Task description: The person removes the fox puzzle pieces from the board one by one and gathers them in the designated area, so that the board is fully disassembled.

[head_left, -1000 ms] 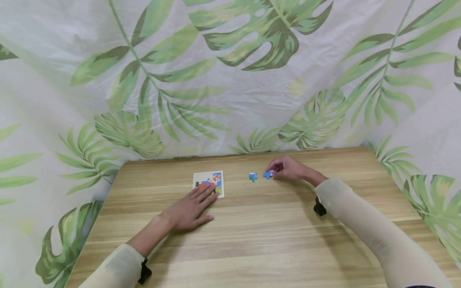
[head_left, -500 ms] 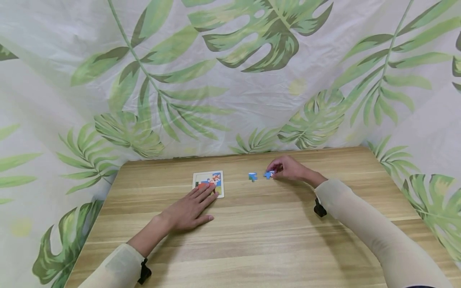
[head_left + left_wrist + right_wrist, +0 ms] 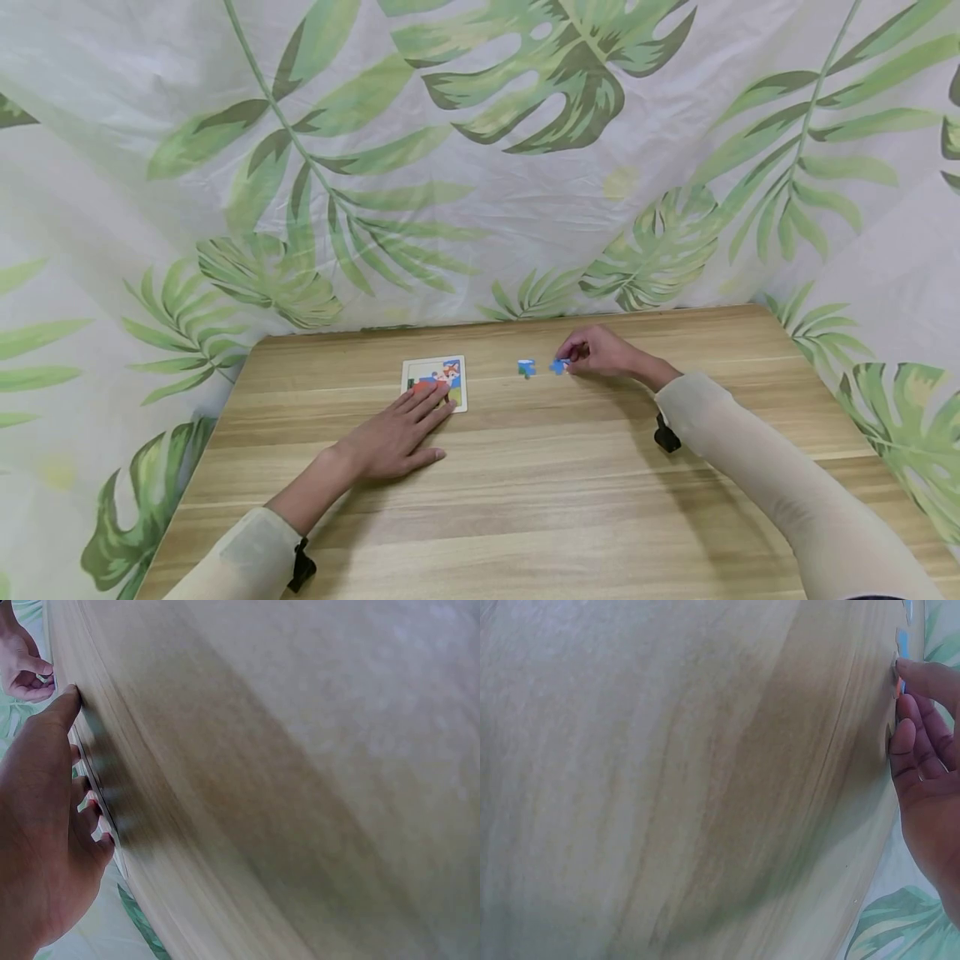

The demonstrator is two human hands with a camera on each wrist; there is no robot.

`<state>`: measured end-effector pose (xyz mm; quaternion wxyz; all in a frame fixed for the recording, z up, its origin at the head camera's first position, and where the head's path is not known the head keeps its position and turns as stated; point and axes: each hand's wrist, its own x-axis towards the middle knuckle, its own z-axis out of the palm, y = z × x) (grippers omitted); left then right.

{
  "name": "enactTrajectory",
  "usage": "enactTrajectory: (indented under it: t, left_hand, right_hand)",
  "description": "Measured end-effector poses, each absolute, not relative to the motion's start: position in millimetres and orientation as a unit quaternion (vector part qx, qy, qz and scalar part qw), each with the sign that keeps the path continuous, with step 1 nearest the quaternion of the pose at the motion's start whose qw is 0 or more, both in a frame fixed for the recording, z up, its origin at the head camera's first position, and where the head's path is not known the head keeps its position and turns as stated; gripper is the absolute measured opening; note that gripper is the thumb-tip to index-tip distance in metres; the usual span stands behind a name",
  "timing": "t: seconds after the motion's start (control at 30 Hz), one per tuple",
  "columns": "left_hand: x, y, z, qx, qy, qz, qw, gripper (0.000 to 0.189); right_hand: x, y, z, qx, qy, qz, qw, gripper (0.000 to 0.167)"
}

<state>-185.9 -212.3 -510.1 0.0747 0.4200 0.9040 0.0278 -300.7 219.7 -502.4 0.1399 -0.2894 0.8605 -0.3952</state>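
A jigsaw board point(image 3: 412, 367) with a white border and a cartoon animal picture lies on the wooden table, left of centre in the head view. My left hand point(image 3: 393, 437) rests across its lower part with fingers straight, covering some of the picture. Farther right, my right hand point(image 3: 603, 352) pinches a blue puzzle piece point(image 3: 558, 366) at the tabletop; the fingers hide part of it. In the right wrist view, a blue edge of the piece point(image 3: 902, 641) shows by the thumb. A second puzzle piece point(image 3: 527, 367), blue and green, lies between the board and my right hand.
The wooden table point(image 3: 525, 500) reaches back to a leaf-patterned cloth point(image 3: 480, 208) hanging behind it. The same cloth hangs at both sides. Black wrist devices sit under both sleeves point(image 3: 757, 467).
The blue piece at my right fingertips has turned and shifted very slightly. My left hand, the board and the second piece stay where they were.
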Motion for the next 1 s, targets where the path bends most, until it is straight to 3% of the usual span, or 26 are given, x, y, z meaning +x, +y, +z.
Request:
enactTrajectory:
  t: [0.53,0.77,1.0]
  left_hand:
    - [-185,-212,-511,0.425,0.903,0.034,0.061,0.075]
    - [-185,-212,-510,0.417,0.905,0.031,0.074,0.076]
    - [-185,-211,-510,0.414,0.906,0.036,0.080,0.076]
  right_hand:
    - [-299,212,-499,-0.288,0.873,-0.377,0.116,0.014]
    - [-297,187,-492,-0.314,0.872,-0.364,0.091,0.014]
    - [-298,153,-489,-0.338,0.858,-0.371,0.104,0.013]
